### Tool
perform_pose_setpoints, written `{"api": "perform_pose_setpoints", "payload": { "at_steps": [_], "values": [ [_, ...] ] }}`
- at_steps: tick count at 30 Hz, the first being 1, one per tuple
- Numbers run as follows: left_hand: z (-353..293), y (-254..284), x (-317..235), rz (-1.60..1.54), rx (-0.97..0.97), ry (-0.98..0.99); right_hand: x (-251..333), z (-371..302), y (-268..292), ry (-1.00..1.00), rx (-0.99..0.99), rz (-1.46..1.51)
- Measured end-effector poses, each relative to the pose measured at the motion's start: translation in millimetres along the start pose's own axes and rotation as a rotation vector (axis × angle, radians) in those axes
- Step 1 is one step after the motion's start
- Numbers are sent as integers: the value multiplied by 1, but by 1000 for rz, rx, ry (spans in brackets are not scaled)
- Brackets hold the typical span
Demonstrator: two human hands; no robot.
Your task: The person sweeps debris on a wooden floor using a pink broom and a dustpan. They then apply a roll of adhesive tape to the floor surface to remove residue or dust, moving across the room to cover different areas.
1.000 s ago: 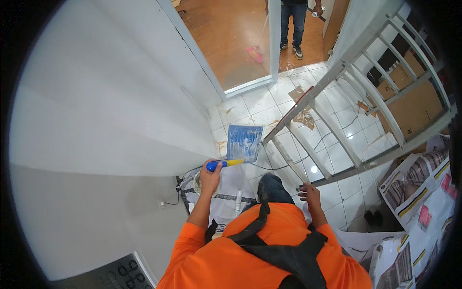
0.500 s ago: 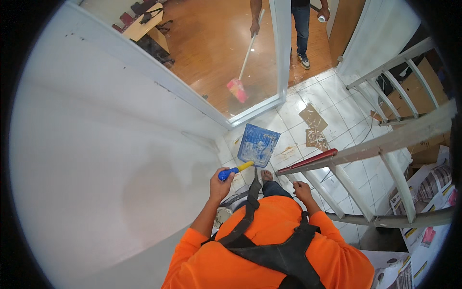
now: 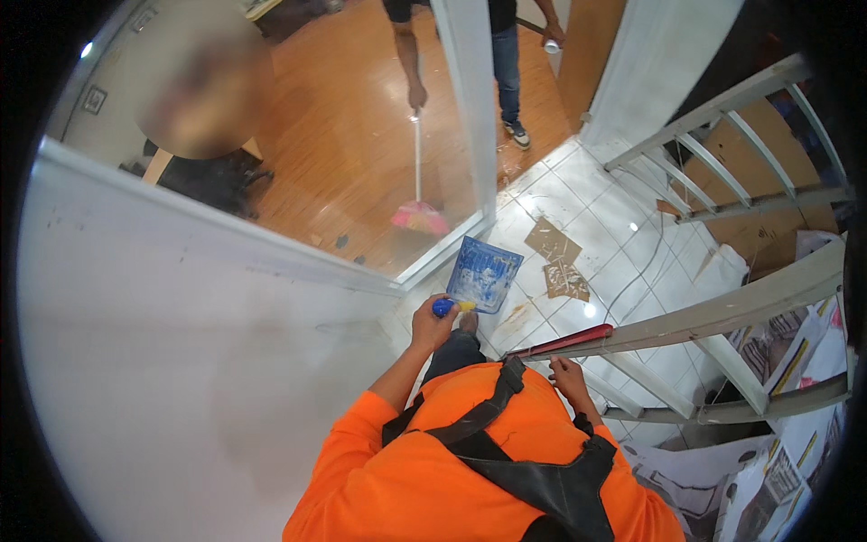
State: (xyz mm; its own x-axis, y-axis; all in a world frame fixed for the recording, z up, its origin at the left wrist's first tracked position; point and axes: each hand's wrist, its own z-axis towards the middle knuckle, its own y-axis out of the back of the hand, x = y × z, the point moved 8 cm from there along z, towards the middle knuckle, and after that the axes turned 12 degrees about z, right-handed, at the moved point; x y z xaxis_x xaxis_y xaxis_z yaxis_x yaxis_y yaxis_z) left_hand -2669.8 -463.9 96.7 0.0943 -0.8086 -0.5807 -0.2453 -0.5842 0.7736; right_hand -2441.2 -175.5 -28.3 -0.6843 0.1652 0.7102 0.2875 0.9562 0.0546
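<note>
My left hand is closed round the blue and yellow handle of a blue dustpan. The dustpan, smeared with white, is in front of me over the white tiles, its broad end pointing away. My right hand is low at my right side, beside the rail of a metal ladder. Its fingers are curled, and whatever may be in them is hidden.
Brown cardboard pieces lie on the tiles. Behind a glass panel, another person's hand grips a broom with pink bristles. A white wall borders my left. Another ladder section and printed boxes are at right.
My view has swung left. My left hand and the dustpan handle have shifted slightly right and up in the picture. The co-worker's broom has been drawn lower, near the glass panel's bottom edge.
</note>
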Motion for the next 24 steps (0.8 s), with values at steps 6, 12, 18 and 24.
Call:
{"api": "perform_pose_setpoints", "payload": {
  "at_steps": [6, 12, 18, 24],
  "values": [
    [75, -50, -53, -16, 109, -134, 69, 66, 15, 245, -66, -206],
    [126, -72, -74, 2, 193, -262, 113, 153, 30, 280, -205, 12],
    [180, -92, -85, -84, 273, -225, 147, 223, 83, 173, -390, -11],
    [230, -100, -139, -81, 395, -191, 234, 258, 124, 258, -469, 33]
  ]
}}
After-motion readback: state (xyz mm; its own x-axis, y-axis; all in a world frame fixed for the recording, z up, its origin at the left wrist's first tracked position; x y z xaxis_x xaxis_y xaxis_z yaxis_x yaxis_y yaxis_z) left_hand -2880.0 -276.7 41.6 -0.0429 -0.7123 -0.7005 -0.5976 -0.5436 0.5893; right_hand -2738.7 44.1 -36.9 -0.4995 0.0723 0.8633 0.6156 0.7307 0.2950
